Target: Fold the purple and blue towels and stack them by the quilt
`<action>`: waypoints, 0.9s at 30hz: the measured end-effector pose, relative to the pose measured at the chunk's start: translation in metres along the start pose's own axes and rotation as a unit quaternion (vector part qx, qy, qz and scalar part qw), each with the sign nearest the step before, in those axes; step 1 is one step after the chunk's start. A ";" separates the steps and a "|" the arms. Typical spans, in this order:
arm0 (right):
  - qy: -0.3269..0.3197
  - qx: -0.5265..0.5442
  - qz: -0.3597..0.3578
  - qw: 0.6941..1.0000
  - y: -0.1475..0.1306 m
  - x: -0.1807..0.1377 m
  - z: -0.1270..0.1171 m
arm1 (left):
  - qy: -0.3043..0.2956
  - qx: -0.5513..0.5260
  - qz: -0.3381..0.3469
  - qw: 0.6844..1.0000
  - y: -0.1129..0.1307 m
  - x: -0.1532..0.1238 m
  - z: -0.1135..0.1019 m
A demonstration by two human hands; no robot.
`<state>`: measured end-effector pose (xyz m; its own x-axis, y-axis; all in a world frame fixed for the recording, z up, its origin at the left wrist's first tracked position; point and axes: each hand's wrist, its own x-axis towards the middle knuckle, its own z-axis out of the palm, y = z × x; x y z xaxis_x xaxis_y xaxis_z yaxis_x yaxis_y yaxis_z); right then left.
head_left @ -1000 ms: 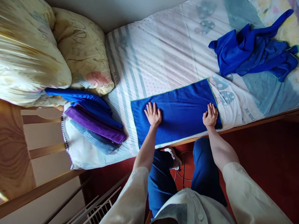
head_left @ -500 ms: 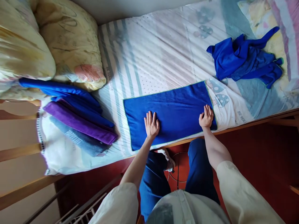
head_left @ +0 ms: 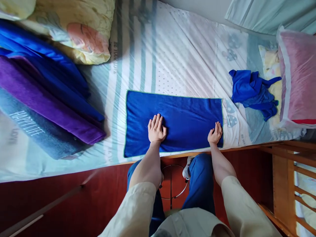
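A blue towel (head_left: 187,121) with a thin green edge lies spread in a long rectangle near the front edge of the bed (head_left: 170,79). My left hand (head_left: 157,128) presses flat on its left-middle part, fingers stretched out. At the towel's right end, by the front corner, my right hand (head_left: 215,133) rests palm down with its fingers extended. Neither hand grips the cloth. A crumpled blue towel (head_left: 249,87) lies in a heap to the right, apart from my hands.
On the left lie a folded purple towel (head_left: 49,102), a grey-blue towel (head_left: 44,131) with lettering and more blue cloth (head_left: 46,52). A yellow pillow (head_left: 81,33) is behind them. At the right are a pink pillow (head_left: 301,75) and a wooden bed frame (head_left: 282,184).
The view has turned to the right, bringing in the pink pillow and bed frame. Both hands remain on the spread towel, the right one a little nearer its front corner.
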<state>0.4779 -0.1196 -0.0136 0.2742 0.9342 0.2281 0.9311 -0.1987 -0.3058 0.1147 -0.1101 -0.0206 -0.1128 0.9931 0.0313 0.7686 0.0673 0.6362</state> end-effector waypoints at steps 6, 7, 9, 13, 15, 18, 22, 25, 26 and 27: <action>-0.008 -0.015 -0.001 1.000 -0.002 0.005 -0.006 | -0.007 -0.052 0.000 0.999 0.002 0.002 0.001; -0.004 -0.020 -0.003 1.000 -0.002 0.005 -0.006 | -0.007 -0.058 -0.001 0.998 0.003 0.003 0.001; 0.006 -0.027 -0.001 1.000 -0.002 0.008 -0.005 | -0.004 -0.068 -0.004 0.998 0.005 0.003 0.002; 0.025 -0.038 0.020 0.999 -0.029 0.017 0.002 | 0.001 -0.086 -0.001 0.996 0.005 0.003 0.004; 0.010 -0.046 -0.007 0.999 -0.061 0.024 0.009 | 0.000 -0.085 0.004 0.996 0.004 0.004 0.004; -0.067 -0.047 -0.103 0.991 -0.126 0.036 0.026 | 0.006 -0.073 0.015 0.997 0.003 0.003 0.003; -0.178 -0.040 -0.176 0.967 -0.197 0.050 0.048 | 0.022 -0.055 0.022 0.998 0.005 0.003 0.001; -0.222 -0.047 -0.189 0.955 -0.213 0.062 0.057 | 0.026 -0.044 0.026 0.998 0.005 0.003 0.000; -0.228 -0.049 -0.194 0.953 -0.212 0.067 0.059 | 0.026 -0.041 0.028 0.998 0.004 0.003 0.000; -0.231 -0.049 -0.200 0.951 -0.210 0.073 0.060 | 0.026 -0.040 0.029 0.998 0.004 0.003 0.000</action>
<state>0.2883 0.0084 0.0120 -0.2207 0.9668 -0.1292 0.9628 0.1947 -0.1875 0.1176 -0.1071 -0.0181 -0.1038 0.9886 0.1089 0.7223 -0.0004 0.6915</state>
